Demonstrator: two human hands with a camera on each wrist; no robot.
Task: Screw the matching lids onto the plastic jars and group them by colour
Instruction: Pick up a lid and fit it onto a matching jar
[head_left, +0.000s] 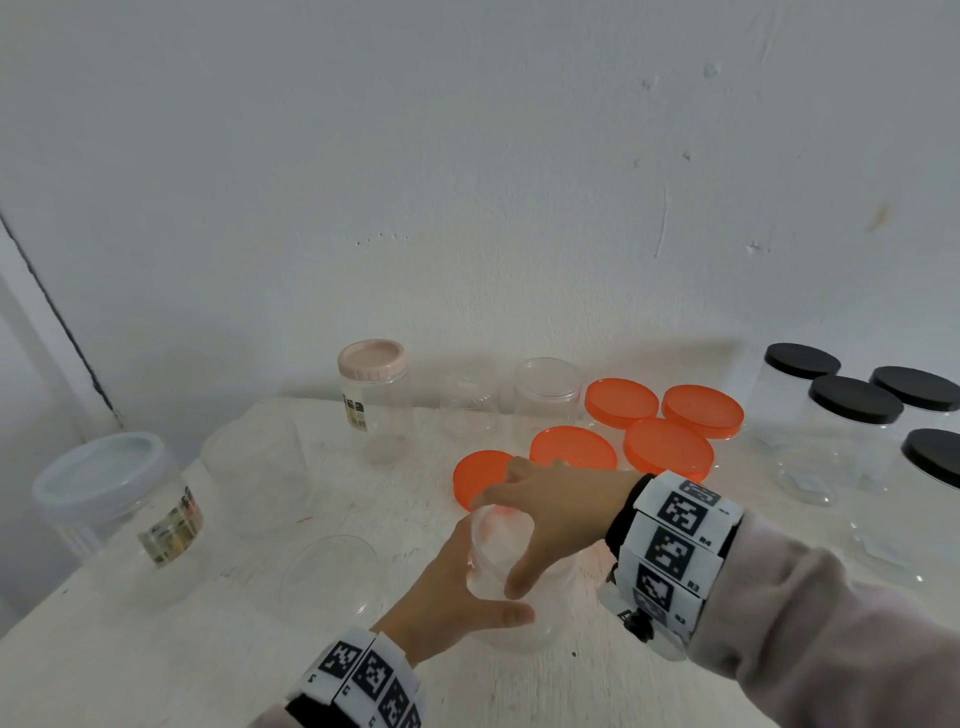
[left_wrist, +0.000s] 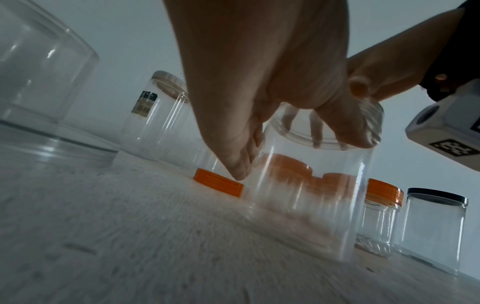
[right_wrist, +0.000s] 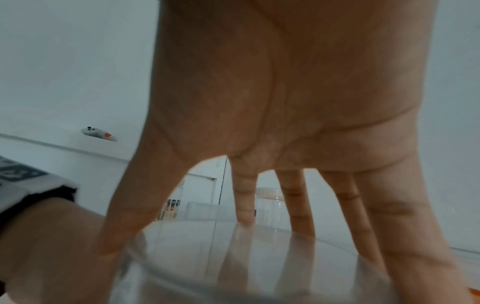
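Both hands meet on one clear jar (head_left: 511, 582) at the near centre of the white table (head_left: 156, 623). My left hand (head_left: 452, 597) wraps the jar's body from the near-left side, thumb (head_left: 511, 616) across the front, apparently to steady it against twisting. My right hand (head_left: 561, 512) comes over the open mouth from the right; in the left wrist view its fingertips (left_wrist: 362, 135) curl round the threaded neck, thumb on the near side and four fingers on the far side. No lid is in either hand, so I judge the jar is being positioned, not yet capped.

A loose orange lid (head_left: 480, 478) lies flat on the table just beyond the jar, partly hidden by the right hand; it is the likely match. Farther right, four orange-lidded jars (head_left: 670, 449) stand clustered together, and four black-lidded jars (head_left: 854, 400) form a separate group at the far right, so the sorting by colour is under way. At the far left stand a pink-lidded jar (head_left: 371, 400), a pale-lidded jar (head_left: 109, 493) and several open clear jars (head_left: 545, 395), not yet grouped.
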